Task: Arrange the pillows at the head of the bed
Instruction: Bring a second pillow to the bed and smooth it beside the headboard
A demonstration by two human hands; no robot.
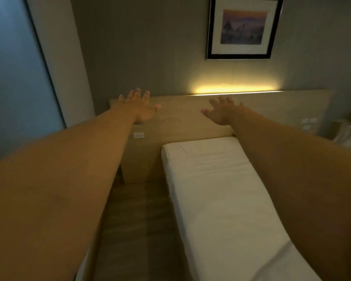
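With both the left hand [142, 110] and right hand [221, 113] empty, fingers spread before the headboard [180, 118], and no pillow on the bed [221, 189] below it, first fetch one, perhaps from far right of the headboard

Both hands are stretched forward with fingers spread, the left hand [142, 108] at center left and the right hand [221, 112] at center, before the wooden headboard [180, 118]. A white-sheeted bed [221, 189] is seen at lower right, a framed picture [243, 27] at upper right.
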